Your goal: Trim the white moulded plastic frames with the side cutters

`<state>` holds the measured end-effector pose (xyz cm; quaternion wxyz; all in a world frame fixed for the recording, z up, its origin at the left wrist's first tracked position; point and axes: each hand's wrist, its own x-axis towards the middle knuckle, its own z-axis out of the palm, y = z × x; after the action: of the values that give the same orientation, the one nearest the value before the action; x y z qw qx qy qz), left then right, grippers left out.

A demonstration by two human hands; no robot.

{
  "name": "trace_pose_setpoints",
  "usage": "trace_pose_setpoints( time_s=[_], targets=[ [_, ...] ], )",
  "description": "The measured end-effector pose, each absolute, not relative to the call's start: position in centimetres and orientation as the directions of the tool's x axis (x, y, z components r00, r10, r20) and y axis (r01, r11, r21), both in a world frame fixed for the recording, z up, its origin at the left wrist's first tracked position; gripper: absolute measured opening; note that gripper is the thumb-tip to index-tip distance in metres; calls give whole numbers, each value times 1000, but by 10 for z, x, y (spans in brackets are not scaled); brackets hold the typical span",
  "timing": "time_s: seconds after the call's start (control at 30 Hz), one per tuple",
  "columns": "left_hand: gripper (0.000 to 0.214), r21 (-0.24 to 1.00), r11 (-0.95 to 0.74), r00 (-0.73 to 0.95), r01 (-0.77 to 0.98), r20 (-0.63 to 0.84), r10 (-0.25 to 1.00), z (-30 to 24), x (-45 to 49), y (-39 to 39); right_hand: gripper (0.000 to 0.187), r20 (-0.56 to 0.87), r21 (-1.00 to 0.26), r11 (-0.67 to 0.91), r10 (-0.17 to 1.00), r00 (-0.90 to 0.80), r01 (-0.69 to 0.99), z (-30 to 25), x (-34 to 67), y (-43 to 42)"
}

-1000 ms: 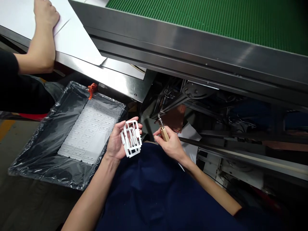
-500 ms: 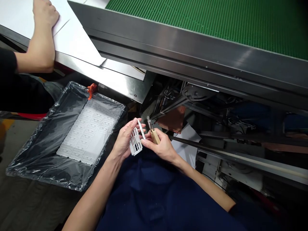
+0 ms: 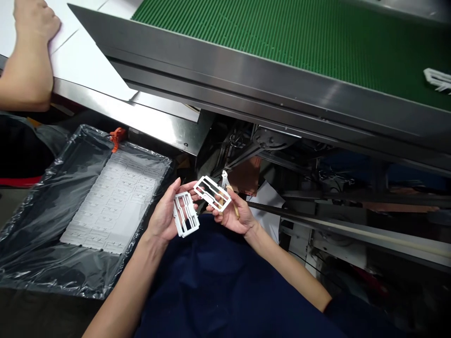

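Observation:
My left hand (image 3: 165,213) holds a white plastic frame (image 3: 185,213) upright against its palm, above my dark blue lap. Close beside it, my right hand (image 3: 232,213) pinches a second white plastic frame (image 3: 212,193) by its edge. The same hand also keeps a small cutter with a tan handle (image 3: 230,197) tucked in its fingers, metal tip up. The two frames are apart, almost touching.
A black tray lined with clear plastic (image 3: 45,206), holding rows of white frames (image 3: 112,202), lies at my left. Another person's hand (image 3: 31,23) rests on white sheets on a steel table. A green conveyor belt (image 3: 282,37) runs above, carrying a white part (image 3: 439,80).
The stacked white frames in my left hand have been separated: my right hand now holds one of them. The view has shifted, so the tray and table sit further left.

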<state>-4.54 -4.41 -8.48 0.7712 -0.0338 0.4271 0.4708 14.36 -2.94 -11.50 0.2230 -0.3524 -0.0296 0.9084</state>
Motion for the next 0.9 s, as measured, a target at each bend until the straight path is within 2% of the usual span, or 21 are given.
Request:
trace_pose_setpoints(
  time_s=[0.53, 0.6, 0.67, 0.73, 0.8, 0.83, 0.9],
  targets=[
    [34, 363, 566, 180, -740, -704, 687, -85, -43, -44, 35, -558, -234, -874, 479, -677, -426, -121, 145, -35],
    [34, 366, 567, 173, -738, -710, 683, -86, -43, -43, 38, -580, -281, -870, 490, -651, -404, -119, 144, -36],
    [32, 372, 559, 147, -740, -722, 676, -88, -42, -41, 42, -590, -411, -837, 546, -595, -360, -115, 140, -36],
    [29, 382, 548, 99, -744, -748, 657, -92, -39, -39, 41, -566, -638, -726, 669, -482, -257, -110, 135, -35],
    [28, 395, 534, 39, -748, -777, 629, -97, -35, -37, 39, -492, -844, -535, 799, -346, -34, -102, 128, -37],
    [28, 399, 526, 17, -751, -785, 619, -100, -32, -37, 39, -448, -894, -433, 845, -293, 117, -99, 124, -40],
    [31, 399, 524, -4, -753, -798, 603, -108, -27, -38, 41, -379, -874, -264, 896, -233, 407, -97, 115, -49]
  ],
)
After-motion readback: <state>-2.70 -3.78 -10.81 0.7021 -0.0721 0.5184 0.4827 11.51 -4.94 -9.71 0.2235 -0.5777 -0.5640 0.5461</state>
